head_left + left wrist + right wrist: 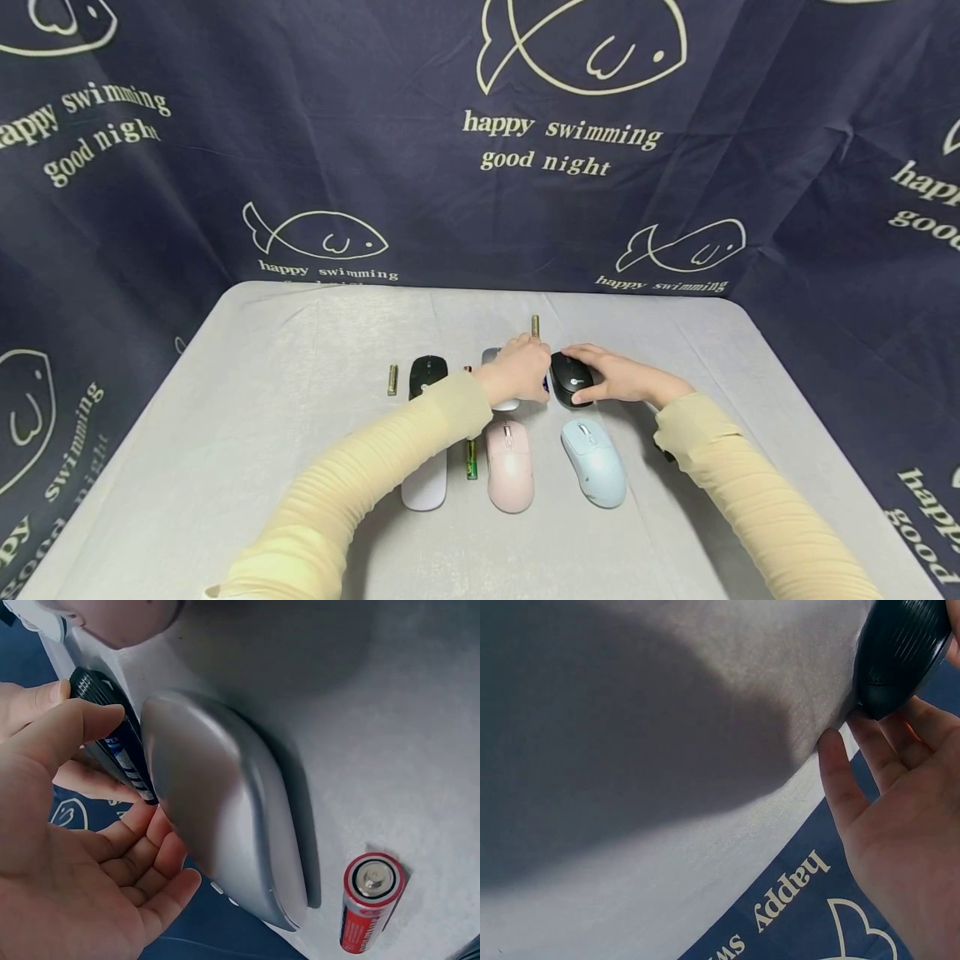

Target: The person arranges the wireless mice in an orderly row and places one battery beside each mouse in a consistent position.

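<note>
In the head view my left hand (525, 367) reaches over a grey mouse (491, 356). Its thumb and fingers pinch a dark blue battery (129, 759), which lies in the narrow gap between the grey mouse and a black mouse (568, 379). The last fingers of that hand are loosely bent beside the grey mouse. My right hand (622, 377) grips the black mouse from its right, thumb on the near side and fingers round the far end. The right wrist view shows only part of this mouse (900, 660), with fingers against its edge.
A red battery (371, 904) stands left of the grey mouse. Gold batteries (393, 380) and a green battery (472, 460) are around. Pink (510, 475), light blue (596, 467) and white (425, 487) mice are nearer; another black mouse (428, 368) is left. My right sleeve partly covers a dark object.
</note>
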Motion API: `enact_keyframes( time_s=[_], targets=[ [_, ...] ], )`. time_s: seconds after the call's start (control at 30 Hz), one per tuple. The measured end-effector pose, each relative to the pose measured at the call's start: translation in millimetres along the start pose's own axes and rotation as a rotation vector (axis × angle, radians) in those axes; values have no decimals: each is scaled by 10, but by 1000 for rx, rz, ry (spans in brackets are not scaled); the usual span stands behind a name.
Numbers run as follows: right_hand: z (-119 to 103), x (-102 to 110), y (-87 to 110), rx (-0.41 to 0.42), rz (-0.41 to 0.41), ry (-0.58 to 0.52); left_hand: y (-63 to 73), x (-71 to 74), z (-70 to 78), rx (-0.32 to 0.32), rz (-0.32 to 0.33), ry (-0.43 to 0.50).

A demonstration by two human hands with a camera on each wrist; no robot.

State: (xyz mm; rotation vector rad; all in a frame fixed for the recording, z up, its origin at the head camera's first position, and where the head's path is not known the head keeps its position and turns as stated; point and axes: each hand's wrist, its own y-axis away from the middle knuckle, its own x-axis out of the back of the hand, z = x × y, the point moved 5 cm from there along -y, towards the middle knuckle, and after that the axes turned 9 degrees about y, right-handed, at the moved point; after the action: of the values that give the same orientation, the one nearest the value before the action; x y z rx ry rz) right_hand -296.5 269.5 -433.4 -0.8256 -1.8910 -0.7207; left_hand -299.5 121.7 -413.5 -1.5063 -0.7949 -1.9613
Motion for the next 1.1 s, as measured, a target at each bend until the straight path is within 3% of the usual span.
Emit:
enact_keyframes(
  time_s=[0.53,1.1],
  targets=[
    [-22,-5,16,-1,4,3,-24,-98,-11,-13,-5,1],
    [-21,20,2,-2,-5,13,-25,-86,-24,-2,-9,-3]
  ],
)
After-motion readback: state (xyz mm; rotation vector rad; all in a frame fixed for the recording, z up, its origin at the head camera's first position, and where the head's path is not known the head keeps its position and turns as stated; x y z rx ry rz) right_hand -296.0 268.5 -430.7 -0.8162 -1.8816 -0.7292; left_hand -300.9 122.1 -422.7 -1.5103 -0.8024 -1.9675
